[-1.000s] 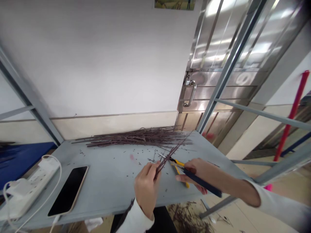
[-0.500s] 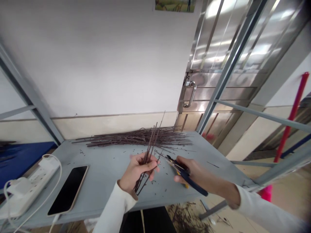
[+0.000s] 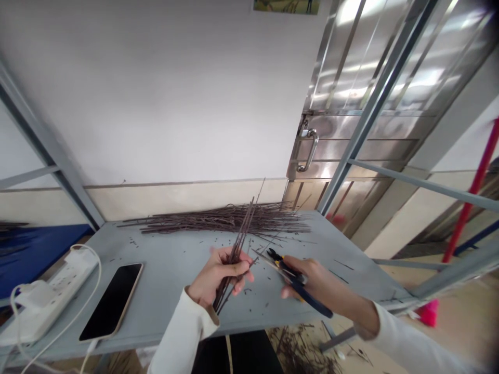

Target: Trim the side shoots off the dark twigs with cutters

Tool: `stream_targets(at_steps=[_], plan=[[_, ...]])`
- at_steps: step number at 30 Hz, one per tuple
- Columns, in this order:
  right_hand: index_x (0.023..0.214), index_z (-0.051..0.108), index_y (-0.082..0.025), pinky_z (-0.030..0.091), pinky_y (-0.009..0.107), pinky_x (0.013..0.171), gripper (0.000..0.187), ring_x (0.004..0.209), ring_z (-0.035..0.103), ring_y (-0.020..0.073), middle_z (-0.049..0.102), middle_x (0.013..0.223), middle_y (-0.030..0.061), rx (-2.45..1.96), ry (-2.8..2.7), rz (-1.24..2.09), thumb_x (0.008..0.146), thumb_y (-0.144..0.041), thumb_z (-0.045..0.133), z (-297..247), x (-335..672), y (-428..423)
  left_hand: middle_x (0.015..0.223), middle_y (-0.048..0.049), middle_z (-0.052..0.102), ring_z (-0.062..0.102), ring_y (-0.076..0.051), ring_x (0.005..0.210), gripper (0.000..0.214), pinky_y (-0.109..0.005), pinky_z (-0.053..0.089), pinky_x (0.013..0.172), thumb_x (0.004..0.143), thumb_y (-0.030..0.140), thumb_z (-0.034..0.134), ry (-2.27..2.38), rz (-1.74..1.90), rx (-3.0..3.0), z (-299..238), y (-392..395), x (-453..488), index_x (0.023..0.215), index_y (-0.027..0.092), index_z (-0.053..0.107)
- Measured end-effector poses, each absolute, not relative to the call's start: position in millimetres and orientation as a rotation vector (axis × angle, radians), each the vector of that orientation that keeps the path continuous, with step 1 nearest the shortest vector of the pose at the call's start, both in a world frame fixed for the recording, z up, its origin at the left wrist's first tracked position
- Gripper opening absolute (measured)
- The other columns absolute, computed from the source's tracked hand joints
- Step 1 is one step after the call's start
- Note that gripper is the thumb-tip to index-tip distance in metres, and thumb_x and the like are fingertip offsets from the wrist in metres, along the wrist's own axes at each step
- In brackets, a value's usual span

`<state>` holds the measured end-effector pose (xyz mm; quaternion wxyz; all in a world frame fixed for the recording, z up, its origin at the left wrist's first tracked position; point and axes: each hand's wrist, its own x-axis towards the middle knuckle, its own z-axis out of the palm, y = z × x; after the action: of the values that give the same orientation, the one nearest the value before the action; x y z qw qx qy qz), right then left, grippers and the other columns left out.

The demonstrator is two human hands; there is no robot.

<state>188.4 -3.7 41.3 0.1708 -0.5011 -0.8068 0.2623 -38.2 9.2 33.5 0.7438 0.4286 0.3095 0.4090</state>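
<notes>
Several thin dark brown twigs are bunched in my left hand, whose fingers are closed round them. They slant upward past the thumb, and their lower ends stick out below the palm. My right hand grips a pair of cutting pliers with dark blue and yellow handles. The dark jaws point left toward the twigs, a little apart from them. A thin, pale, pointed piece lies along the pliers; I cannot make out what it is. Behind both hands, a large pile of twigs lies across the table's back.
Small twig scraps dot the grey table. A phone with a cable and a white power strip lie at the left. Metal frame posts rise at both sides. More trimmings litter the floor.
The view has shifted slightly. My right hand and the pliers have turned a little, and the jaws sit slightly farther from the bunch. A new cut piece lies at the table's right.
</notes>
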Motion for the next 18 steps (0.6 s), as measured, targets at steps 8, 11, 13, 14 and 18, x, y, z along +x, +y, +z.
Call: stream_targets(at_steps=[8, 11, 13, 14, 18], plan=[[0.071, 0.047, -0.023, 0.039, 0.028, 0.052, 0.039, 0.058, 0.053, 0.0186, 0.058, 0.062, 0.0011, -1.577, -2.167, 0.597, 0.072, -0.060, 0.058, 16, 249, -9, 0.049, 0.0009, 0.061, 0.042, -0.003, 0.034, 0.035, -0.015, 0.024, 0.033, 0.052, 0.031, 0.085, 0.758, 1.061, 0.785, 36, 10, -52, 0.067, 0.014, 0.058], [0.059, 0.041, -0.024, 0.039, 0.029, 0.050, 0.040, 0.052, 0.050, 0.0181, 0.054, 0.054, 0.0001, -1.831, -2.041, 0.405, 0.071, -0.059, 0.056, -8, 292, 0, 0.050, 0.0008, 0.062, 0.044, -0.004, 0.035, 0.034, -0.016, 0.027, 0.033, 0.053, 0.032, 0.085, 0.740, 1.057, 0.818, 36, 10, -54, 0.067, 0.014, 0.059], [0.053, 0.038, -0.025, 0.039, 0.030, 0.049, 0.040, 0.050, 0.051, 0.0194, 0.053, 0.049, 0.0010, -1.983, -1.943, 0.350, 0.069, -0.056, 0.057, -32, 318, 8, 0.051, 0.0004, 0.063, 0.046, -0.005, 0.035, 0.033, -0.016, 0.030, 0.033, 0.056, 0.033, 0.084, 0.715, 1.053, 0.841, 35, 11, -53, 0.068, 0.014, 0.060], [0.052, 0.038, -0.025, 0.040, 0.031, 0.049, 0.038, 0.050, 0.053, 0.0206, 0.054, 0.048, 0.0021, -2.050, -1.893, 0.354, 0.069, -0.053, 0.058, -46, 330, 12, 0.052, 0.0002, 0.064, 0.047, -0.006, 0.036, 0.032, -0.016, 0.031, 0.033, 0.057, 0.033, 0.083, 0.704, 1.057, 0.846, 34, 11, -51, 0.069, 0.014, 0.060], [0.047, 0.040, -0.026, 0.042, 0.034, 0.052, 0.029, 0.051, 0.058, 0.0245, 0.059, 0.049, 0.0060, -2.190, -1.748, 0.297, 0.069, -0.036, 0.056, -93, 356, 24, 0.054, -0.0005, 0.066, 0.051, -0.006, 0.037, 0.030, -0.016, 0.035, 0.034, 0.059, 0.031, 0.083, 0.689, 1.071, 0.838, 32, 11, -48, 0.070, 0.014, 0.061]])
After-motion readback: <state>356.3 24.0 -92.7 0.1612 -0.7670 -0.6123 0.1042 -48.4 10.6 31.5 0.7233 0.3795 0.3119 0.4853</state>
